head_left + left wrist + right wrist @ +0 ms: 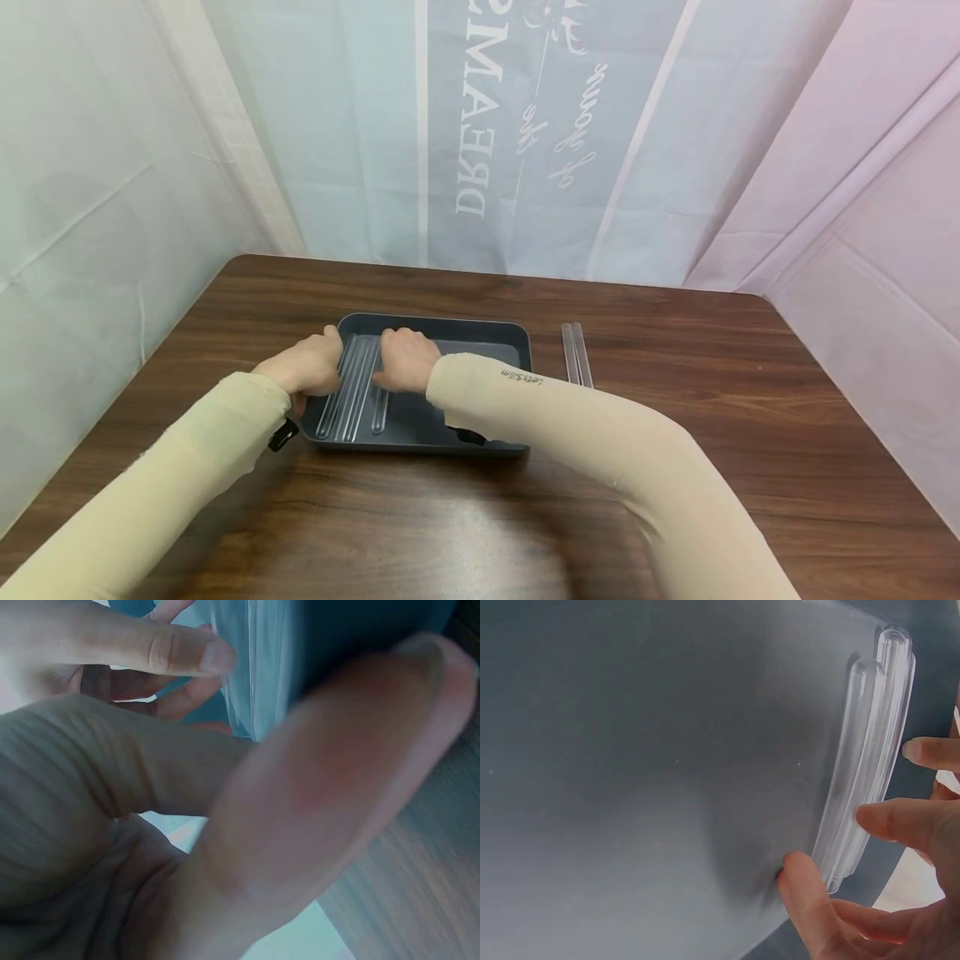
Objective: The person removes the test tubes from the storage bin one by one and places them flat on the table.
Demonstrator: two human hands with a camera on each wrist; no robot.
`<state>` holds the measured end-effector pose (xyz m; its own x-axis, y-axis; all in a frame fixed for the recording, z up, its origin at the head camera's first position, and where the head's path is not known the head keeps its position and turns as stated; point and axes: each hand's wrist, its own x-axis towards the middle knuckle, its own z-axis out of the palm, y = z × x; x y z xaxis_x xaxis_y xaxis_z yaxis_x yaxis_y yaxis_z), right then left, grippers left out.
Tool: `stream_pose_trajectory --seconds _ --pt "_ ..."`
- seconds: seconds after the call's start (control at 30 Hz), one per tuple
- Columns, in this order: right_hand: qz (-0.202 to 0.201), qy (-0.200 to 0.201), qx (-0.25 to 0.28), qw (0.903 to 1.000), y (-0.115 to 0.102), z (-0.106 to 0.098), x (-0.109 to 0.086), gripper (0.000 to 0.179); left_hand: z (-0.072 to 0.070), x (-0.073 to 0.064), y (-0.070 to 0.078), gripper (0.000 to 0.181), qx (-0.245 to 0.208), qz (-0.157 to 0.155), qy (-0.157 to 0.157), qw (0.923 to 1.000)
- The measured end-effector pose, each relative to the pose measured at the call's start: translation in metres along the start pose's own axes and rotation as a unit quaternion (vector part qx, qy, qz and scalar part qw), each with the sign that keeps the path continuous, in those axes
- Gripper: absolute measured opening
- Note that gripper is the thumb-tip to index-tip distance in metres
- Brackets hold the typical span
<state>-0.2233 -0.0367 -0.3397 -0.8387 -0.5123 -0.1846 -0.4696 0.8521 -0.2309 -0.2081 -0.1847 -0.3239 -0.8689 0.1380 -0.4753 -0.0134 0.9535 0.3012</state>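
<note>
Several clear test tubes lie side by side at the left end of a dark grey rectangular tray. My left hand is at the tray's left rim, thumb and fingers apart beside the tubes. Over the tray my right hand reaches down to the rightmost tube, hiding its upper part. The right wrist view shows fingertips right at the tubes, on either side of them. In the left wrist view, my own thumb and finger cover much of the tubes.
Two more clear tubes lie on the brown wooden table right of the tray, their near ends hidden by my right sleeve. Pale curtains with lettering hang along the table's back and sides.
</note>
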Motion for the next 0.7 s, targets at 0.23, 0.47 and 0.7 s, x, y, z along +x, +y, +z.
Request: stream_pose_trajectory --seconds 0.23,0.47,0.7 --pt "0.003 -0.012 0.003 0.9999 0.005 0.0 -0.002 0.049 0.0 -0.002 0.001 0.073 -0.003 0.008 0.003 1.0" --pt "0.013 -0.023 0.03 0.9992 0.008 0.001 -0.006 0.059 0.001 -0.004 0.001 0.073 -0.001 0.013 0.005 0.9999" --pt "0.006 -0.023 0.039 0.999 0.011 -0.003 -0.011 0.056 0.002 -0.003 0.001 0.074 -0.004 0.006 0.004 1.0"
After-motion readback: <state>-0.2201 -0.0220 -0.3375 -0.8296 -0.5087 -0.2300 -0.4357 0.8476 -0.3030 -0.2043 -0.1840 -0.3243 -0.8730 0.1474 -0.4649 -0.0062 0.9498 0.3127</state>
